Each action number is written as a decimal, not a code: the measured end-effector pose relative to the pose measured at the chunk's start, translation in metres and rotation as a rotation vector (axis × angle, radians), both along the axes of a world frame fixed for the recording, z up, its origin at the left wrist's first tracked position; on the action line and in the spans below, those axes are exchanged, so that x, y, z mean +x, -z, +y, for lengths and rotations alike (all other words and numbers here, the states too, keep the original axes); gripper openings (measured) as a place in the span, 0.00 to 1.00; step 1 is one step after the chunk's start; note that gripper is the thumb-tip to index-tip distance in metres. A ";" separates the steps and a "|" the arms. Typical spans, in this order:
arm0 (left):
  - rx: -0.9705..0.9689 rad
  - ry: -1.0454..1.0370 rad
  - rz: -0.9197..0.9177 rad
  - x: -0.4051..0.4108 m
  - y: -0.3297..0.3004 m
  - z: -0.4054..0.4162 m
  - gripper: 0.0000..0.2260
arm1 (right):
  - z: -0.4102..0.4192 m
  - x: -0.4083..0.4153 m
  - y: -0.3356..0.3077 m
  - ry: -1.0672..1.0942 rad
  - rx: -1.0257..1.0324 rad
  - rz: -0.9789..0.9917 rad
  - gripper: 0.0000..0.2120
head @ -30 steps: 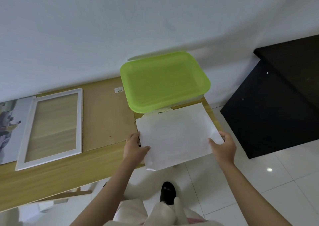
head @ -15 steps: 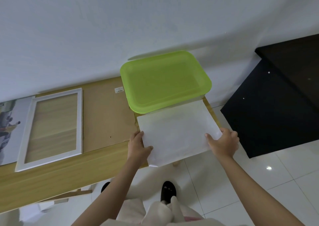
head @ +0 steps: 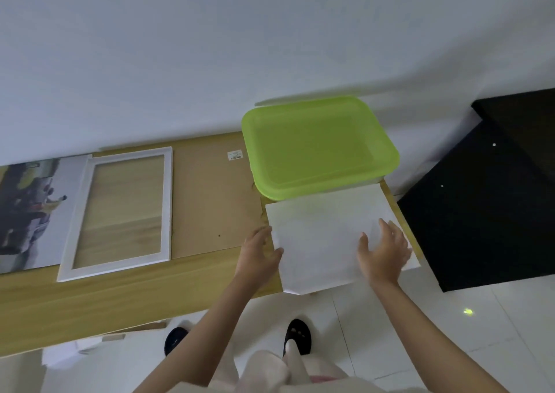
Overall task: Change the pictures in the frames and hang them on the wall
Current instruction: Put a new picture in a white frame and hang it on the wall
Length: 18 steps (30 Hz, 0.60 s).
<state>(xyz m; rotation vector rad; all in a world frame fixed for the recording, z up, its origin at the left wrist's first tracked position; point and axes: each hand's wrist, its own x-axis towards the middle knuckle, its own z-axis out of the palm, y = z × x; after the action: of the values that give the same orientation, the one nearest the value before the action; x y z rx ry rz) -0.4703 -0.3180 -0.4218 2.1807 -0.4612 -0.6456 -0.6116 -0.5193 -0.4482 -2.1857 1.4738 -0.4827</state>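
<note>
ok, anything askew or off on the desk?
The white sheet lies rotated to the table's edge, its near corner sticking out over the floor, far edge by the green bin. Left hand grips its edge; right hand lies open on it. White frame sits slightly skewed. Nothing damaged.

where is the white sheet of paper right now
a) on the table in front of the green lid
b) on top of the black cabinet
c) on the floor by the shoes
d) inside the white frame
a: the white sheet lies flat on the table, its far edge at the green lid, with the left hand at its left edge and the right hand over its right part.
</note>
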 end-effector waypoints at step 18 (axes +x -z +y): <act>0.006 -0.429 -0.147 0.205 -0.027 0.337 0.15 | 0.339 0.286 -0.023 -0.547 0.064 -0.246 0.19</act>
<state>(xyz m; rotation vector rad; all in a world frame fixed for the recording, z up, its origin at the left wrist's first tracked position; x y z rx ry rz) -0.2657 0.0193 -0.3946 2.2438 -0.0561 -0.2532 -0.3254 -0.1807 -0.4250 -2.2572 0.7104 -0.4782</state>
